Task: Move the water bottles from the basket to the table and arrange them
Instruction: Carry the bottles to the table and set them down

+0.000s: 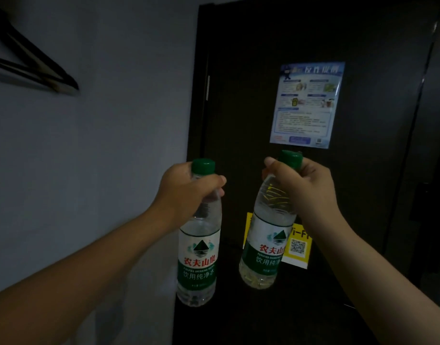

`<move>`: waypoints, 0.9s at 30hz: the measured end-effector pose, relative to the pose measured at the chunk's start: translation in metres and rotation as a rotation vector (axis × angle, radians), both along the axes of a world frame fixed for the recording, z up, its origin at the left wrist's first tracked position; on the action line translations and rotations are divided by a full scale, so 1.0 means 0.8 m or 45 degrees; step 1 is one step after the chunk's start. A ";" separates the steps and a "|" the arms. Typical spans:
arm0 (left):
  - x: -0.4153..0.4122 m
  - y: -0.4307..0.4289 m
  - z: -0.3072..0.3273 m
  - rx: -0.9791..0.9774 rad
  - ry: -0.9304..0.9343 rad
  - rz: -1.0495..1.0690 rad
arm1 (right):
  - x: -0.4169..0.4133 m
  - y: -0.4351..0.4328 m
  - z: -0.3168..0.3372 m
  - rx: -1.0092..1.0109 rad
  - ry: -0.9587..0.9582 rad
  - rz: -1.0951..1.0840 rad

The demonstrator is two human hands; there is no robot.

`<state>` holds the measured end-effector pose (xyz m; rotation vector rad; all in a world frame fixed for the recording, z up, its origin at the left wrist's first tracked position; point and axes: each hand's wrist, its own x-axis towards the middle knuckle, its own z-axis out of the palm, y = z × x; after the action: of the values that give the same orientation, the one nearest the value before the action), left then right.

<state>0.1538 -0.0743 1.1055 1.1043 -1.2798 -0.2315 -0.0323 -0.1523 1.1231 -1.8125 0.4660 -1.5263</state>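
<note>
A person's left hand [186, 188] and right hand [306, 185] each hold a green-capped water bottle, left bottle [199, 247] and right bottle [268, 235], fingers curled round the necks, before a dark door [251, 70].

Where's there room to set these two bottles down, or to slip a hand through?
No resting surface shows. Free: the gap between left bottle and right bottle, narrowing downward, and before the wall. Crowded: the necks, gripped by left hand and right hand.

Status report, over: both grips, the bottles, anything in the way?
Left grip holds left bottle by the neck, upright. Right grip holds right bottle under the cap, tilted. Dark door ahead; basket, table not in view.
</note>
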 end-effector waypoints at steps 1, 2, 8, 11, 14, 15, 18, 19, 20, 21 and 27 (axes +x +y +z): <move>0.002 0.004 0.001 0.012 -0.004 0.047 | 0.005 -0.001 0.000 0.002 -0.002 0.026; 0.004 0.007 0.002 0.026 -0.011 0.094 | 0.011 -0.003 0.000 -0.003 0.001 0.054; 0.001 0.024 0.007 0.043 0.101 0.295 | 0.041 -0.029 -0.003 -0.025 0.006 0.327; -0.014 0.036 0.007 0.003 0.106 0.437 | 0.053 -0.043 -0.005 -0.022 0.006 0.508; -0.031 0.048 0.006 0.017 0.106 0.613 | 0.066 -0.050 -0.005 -0.055 0.024 0.631; -0.036 0.053 0.005 0.021 0.107 0.671 | 0.071 -0.050 -0.005 -0.068 0.023 0.685; -0.051 0.073 0.003 0.013 0.126 0.828 | 0.088 -0.040 -0.003 -0.045 -0.001 0.872; -0.056 0.082 0.002 0.014 0.136 0.875 | 0.093 -0.034 -0.004 -0.026 -0.007 0.916; -0.060 0.092 0.000 0.014 0.148 0.920 | 0.098 -0.027 -0.005 -0.009 -0.009 0.963; -0.064 0.104 -0.002 0.014 0.160 0.963 | 0.102 -0.018 -0.006 0.003 -0.006 1.011; -0.091 0.196 -0.007 0.015 0.175 1.257 | 0.121 0.060 -0.018 -0.025 0.049 1.245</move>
<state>0.0810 0.0822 1.0996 1.5672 -0.5011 0.4218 0.0642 -0.1045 1.1091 -1.6782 -0.3955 -0.8017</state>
